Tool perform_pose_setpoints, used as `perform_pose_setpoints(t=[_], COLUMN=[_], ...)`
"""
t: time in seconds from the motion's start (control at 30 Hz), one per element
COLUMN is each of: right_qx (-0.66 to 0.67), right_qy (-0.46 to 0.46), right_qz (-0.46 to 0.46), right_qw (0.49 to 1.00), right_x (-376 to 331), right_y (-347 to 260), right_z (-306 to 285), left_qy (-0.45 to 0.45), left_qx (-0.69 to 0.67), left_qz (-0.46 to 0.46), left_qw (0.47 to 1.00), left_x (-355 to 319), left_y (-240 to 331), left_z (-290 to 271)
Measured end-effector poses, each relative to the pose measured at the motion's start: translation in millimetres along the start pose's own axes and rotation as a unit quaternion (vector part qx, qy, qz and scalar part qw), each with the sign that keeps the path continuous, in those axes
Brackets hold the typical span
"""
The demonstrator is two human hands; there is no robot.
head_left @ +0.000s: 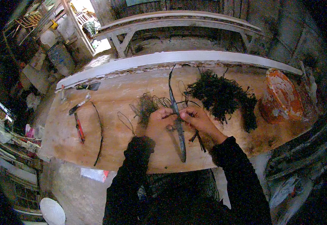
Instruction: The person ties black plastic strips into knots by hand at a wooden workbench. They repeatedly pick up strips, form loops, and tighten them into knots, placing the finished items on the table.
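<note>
Over the middle of the wooden tabletop [126,157], a long, narrow grey-black strip [180,140] with a pointed near end runs away from me. Both hands meet at its middle. My left hand [159,122] is closed on the strip, thumb and fingers pinched together. From the other side my right hand [201,119] pinches it as well, thumb and forefinger at the same spot. Several short black strips [198,140] stick out beneath my right hand. Next to my left hand lies a tangle of thin wire loops [147,106]. What is under my fingers is hidden.
Right of my hands spreads a heap of black strands [216,93], then an orange, white-smeared bucket [283,98]. At left lie a curved black strip [100,131], a red-handled tool [79,128] and a dark-bladed tool [79,104]. A white board [163,58] edges the far side.
</note>
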State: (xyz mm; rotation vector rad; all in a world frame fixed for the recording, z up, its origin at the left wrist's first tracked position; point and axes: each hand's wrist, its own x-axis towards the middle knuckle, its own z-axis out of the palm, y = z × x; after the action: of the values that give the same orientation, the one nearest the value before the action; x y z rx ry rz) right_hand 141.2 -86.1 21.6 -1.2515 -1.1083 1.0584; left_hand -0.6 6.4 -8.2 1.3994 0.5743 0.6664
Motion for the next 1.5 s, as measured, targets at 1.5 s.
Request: perform_pose_setpoints(t=[1.5], right_qx=[-0.091], right_qy=[0.087], right_qz=[-0.135], right_qw=[0.983], right_x=[9.1], right_y=[39.8], right_z=[-0.6], left_qy=[-0.011], left_qx=[0.093], left_qz=[0.059], left_qw=[0.994], left_x=[-0.8], left_y=[-18.2], left_z=[11.8])
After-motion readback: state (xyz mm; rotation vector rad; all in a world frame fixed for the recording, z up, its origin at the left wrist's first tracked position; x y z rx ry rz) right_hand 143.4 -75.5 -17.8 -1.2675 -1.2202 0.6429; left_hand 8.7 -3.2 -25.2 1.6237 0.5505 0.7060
